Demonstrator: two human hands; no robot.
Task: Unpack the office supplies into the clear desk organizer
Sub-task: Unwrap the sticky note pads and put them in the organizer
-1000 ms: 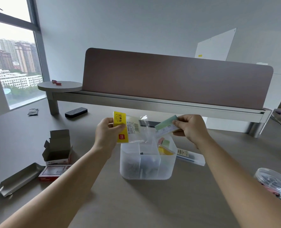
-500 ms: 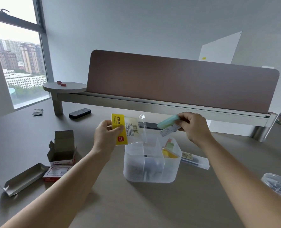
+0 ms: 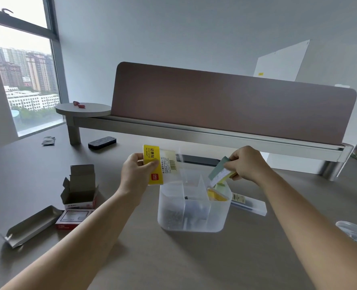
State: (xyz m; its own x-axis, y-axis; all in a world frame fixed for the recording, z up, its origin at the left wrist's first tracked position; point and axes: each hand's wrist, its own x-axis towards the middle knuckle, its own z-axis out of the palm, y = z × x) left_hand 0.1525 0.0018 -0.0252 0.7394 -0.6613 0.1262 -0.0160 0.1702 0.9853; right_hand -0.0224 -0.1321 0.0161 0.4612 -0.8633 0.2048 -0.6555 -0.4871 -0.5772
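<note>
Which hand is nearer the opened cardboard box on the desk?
Left. The left hand, holding the yellow-labelled packet, is just right of the opened cardboard box; the right hand is farther right, beyond the clear organizer.

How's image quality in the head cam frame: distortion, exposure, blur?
Head view: wide-angle bending shows in the window frame and the bowed divider panel; daylight through the window is bright but the buildings stay readable; light is soft, with faint shadows under the clear organizer; the sticky note pad in the right hand is slightly smeared, the package in the left hand stays legible.
</note>
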